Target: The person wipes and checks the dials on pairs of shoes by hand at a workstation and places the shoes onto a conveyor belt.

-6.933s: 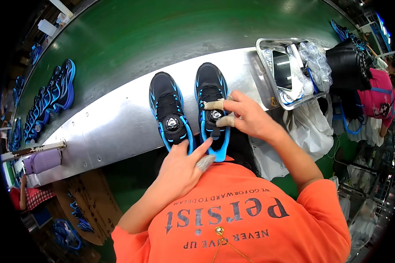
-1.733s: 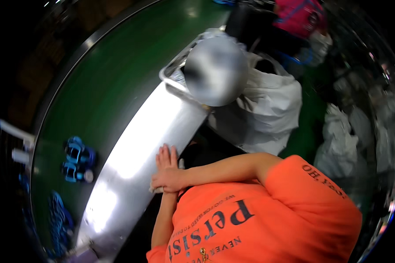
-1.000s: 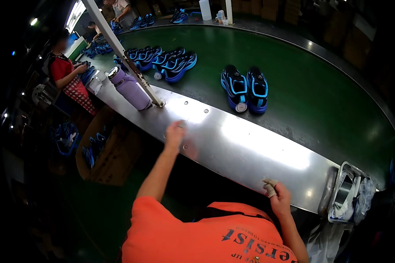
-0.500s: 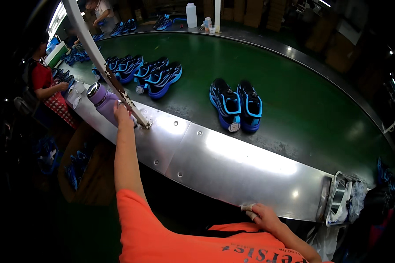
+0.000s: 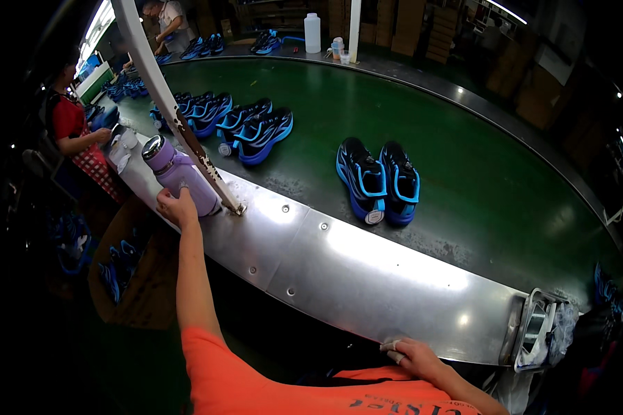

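Observation:
A purple bottle (image 5: 188, 181) with a shiny silver lid stands on the metal ledge (image 5: 367, 277), beside a chipped white post (image 5: 176, 124). My left hand (image 5: 178, 207) is at the bottle's near lower side, fingers apart, not wrapped round it; whether the fingertips touch it I cannot tell. Pale covers wrap some fingers of my right hand (image 5: 414, 356), which rests at the ledge's near edge, fingers extended and holding nothing. Beyond the ledge, a pair of black-and-blue sneakers (image 5: 378, 183) sits on the green surface (image 5: 477, 187).
More sneakers (image 5: 256, 131) line up behind the post. At the right end of the ledge is a metal tray (image 5: 526, 328) holding crumpled plastic. A person in a red top (image 5: 69, 121) works at left, another in a pale top (image 5: 173, 28) farther back. A white bottle (image 5: 312, 33) stands at the far rim.
My left hand has shifted from the upper right side of the purple bottle to its lower near side, its fingers loosened. My right hand stays at the ledge edge. The view has tilted slightly.

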